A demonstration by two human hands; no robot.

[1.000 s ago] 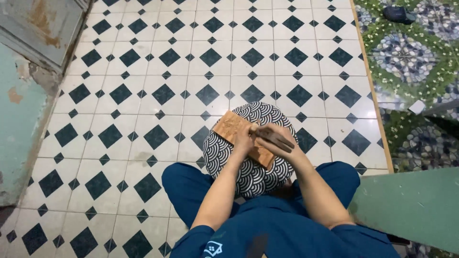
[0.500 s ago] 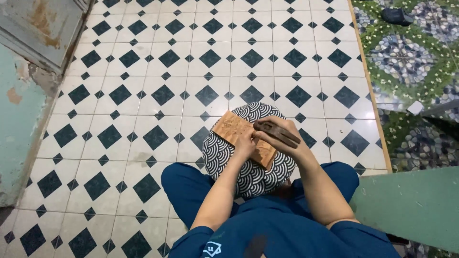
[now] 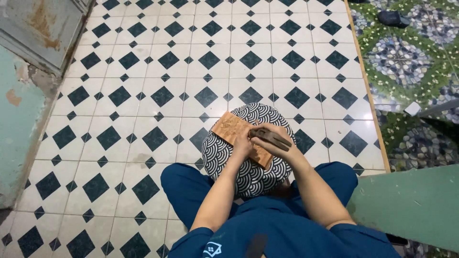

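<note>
Right hand (image 3: pixel 275 143) closes its grip around a dark wooden mallet (image 3: pixel 270 137), the head of which lies across the knuckles and points toward the right. Left hand (image 3: pixel 244 143) closes its grip on what appears to be a small carving tool, its tip hidden against the wood; the tool itself is too small to make out.

Head view, procedure:
1. Keep the left hand low on the wooden block (image 3: pixel 236 133) so the tool stays steady at one spot.
2. Judged from the posture, short, light taps of the mallet suit this work better than long swings, since the block only rests on a soft support and may shift.
3. Keep the left fingers clear of the mallet's path.

Head view, condition of the workpiece:
- The wooden block is a flat, light-brown rectangular slab set at an angle, one corner pointing toward the far left.
- Its upper face shows shallow relief carving; the pattern cannot be read.
- It lies on a round cushion (image 3: pixel 224 157) with a black-and-white wave pattern, near the cushion's far edge.
- The cushion rests on the person's lap, between the knees in blue trousers (image 3: pixel 186 186), above a tiled floor (image 3: pixel 143 86) of white squares with dark diamonds.
</note>
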